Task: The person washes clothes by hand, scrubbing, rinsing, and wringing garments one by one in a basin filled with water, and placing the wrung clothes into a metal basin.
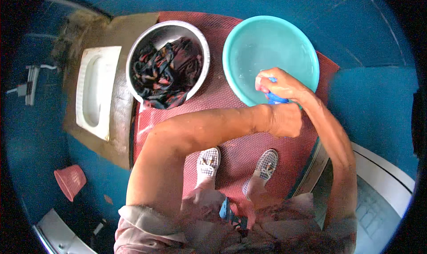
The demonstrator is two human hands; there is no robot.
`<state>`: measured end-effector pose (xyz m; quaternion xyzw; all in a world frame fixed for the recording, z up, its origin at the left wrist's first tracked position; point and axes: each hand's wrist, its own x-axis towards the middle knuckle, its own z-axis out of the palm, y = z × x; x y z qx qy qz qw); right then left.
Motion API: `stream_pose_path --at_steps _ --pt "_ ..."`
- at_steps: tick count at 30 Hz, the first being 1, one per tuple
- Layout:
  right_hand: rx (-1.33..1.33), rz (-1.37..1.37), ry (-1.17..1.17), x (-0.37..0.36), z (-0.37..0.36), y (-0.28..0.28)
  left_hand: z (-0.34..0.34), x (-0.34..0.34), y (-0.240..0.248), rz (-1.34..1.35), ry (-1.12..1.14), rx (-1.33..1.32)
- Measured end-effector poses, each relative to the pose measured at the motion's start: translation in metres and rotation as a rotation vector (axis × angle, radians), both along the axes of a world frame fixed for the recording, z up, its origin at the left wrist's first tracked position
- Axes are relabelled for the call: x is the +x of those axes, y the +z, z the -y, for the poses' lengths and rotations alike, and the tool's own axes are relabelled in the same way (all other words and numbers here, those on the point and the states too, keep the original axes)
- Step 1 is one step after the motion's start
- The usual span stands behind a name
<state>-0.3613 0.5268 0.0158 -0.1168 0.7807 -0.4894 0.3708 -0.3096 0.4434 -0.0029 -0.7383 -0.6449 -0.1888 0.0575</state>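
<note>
My left arm crosses in front of me, and my left hand (286, 119) is closed beside the near rim of a turquoise basin (227, 67). Just beyond it, my right hand (282, 83) is closed over the basin's near right part. Both hands grip a small bright blue item (276, 98), mostly covered by the fingers, so its kind is unclear. Cloudy, pale liquid (267, 47) fills the basin. To its left, a metal basin (205, 69) holds crumpled dark clothes (169, 71) with reddish patterns, some hanging over the near rim.
Both basins stand on a red textured mat (218, 94), where my checked shoes (208, 161) also rest. A white squat toilet (112, 91) is set in a raised ledge at the left. Near it stands a pink basket (70, 183). Blue walls (369, 98) enclose the space.
</note>
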Motion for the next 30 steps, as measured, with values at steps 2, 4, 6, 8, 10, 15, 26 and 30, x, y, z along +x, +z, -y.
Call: stream_pose_path --at_steps 2,4,6,8,10,15,26,30 --pt "-0.006 0.015 0.003 -0.001 0.014 -0.004 0.013 0.0 -0.003 0.004 0.04 0.021" --pt "0.019 0.006 -0.085 -0.002 0.027 -0.001 0.027 -0.003 0.003 0.042 0.055 -0.068" --pt "-0.048 -0.024 -0.123 -0.01 0.042 -0.005 0.045 -0.007 0.014 0.069 0.134 0.015" --pt "-0.14 -0.042 -0.193 -0.021 0.067 -0.002 0.074 -0.01 0.027 0.1 0.214 0.096" --pt "-0.166 -0.046 -0.181 -0.032 0.098 0.004 0.115 -0.011 0.043 0.154 0.377 0.307" --pt "0.077 -0.602 0.127 -0.04 0.182 -0.014 0.209 0.03 0.039 0.694 1.045 0.659" --pt "0.317 -1.178 0.236 -0.02 0.298 -0.114 0.289 0.091 0.002 1.386 1.416 0.884" --pt "0.082 -0.796 0.019 -0.025 0.304 -0.078 0.296 0.093 -0.008 1.546 1.377 1.129"
